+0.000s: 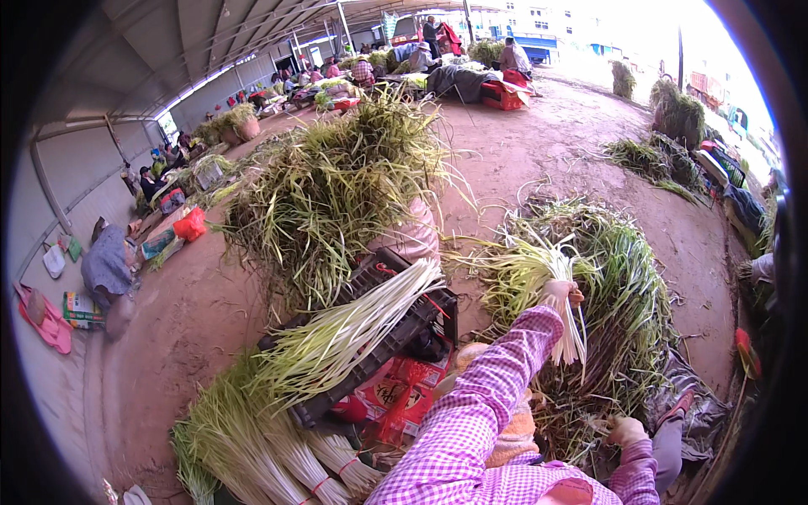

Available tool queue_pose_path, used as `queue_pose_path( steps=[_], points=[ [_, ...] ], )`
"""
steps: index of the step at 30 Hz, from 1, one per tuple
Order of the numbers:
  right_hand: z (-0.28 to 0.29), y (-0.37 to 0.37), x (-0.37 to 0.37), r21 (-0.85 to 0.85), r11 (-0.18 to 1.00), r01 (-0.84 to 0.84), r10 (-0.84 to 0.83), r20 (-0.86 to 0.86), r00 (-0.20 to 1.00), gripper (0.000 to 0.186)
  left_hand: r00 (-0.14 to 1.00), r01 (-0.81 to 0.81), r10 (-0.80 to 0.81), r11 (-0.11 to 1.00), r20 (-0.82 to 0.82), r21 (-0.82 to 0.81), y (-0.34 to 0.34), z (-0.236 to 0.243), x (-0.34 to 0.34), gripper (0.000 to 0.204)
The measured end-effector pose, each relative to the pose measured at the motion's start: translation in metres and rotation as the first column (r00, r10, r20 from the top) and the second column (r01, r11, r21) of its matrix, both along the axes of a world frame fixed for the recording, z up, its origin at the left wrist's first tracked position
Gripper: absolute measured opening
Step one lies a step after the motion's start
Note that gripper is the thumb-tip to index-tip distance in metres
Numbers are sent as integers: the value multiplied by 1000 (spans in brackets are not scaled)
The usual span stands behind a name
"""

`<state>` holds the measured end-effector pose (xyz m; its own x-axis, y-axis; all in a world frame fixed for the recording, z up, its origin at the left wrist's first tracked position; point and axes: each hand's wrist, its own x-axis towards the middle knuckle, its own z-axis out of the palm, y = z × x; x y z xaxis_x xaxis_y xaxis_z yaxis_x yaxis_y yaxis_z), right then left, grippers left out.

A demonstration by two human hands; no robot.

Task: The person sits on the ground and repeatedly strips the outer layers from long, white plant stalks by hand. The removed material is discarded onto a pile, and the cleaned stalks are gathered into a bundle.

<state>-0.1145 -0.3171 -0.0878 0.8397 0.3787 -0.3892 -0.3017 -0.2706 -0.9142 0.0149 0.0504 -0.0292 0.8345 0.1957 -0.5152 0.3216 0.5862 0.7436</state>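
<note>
My left hand, in a checked sleeve stretched forward, is closed round a bunch of pale stalks with yellow-green leaves, held above a large heap of loose green leaves. My right hand is low at the right on the heap's near edge, fingers curled on something too small to make out among dry leaves. To the left, trimmed white-stemmed stalks lie across a black plastic crate, red plastic packaging beside it. Several banded bundles lie at the lower left.
A tall leaf pile stands ahead on the earth floor. A person in grey bends at the left; several others work under the roof farther back. More piles, a red-tipped pole and a dark sheet are at right.
</note>
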Motion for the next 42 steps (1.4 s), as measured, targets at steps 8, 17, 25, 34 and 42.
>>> queue_pose_path(
  steps=[8, 17, 25, 34, 42],
  points=[
    [-12, 94, 16, 14, 1000, 6, -8, 147, 989, 33, 996, 90, -92, 991, -8, -101, -28, -8, -3, 13],
    [-34, 104, -31, 233, 971, 59, -34, -109, 993, 29, 994, 103, -102, 994, 30, -21, -18, -16, 8, 15],
    [-8, 96, 1, 339, 940, 47, -101, 144, 984, 26, 995, 68, -72, 996, -69, -65, -45, -30, 11, 15],
    [-36, 109, -19, 38, 981, -190, 179, 196, 964, 20, 970, 219, -228, 969, -82, -112, -66, -27, -9, 19],
    [-55, 91, -6, 342, 650, 679, -434, -566, 701, 59, 884, 272, -102, 906, 456, -324, -57, 12, -18, 13]
  ],
)
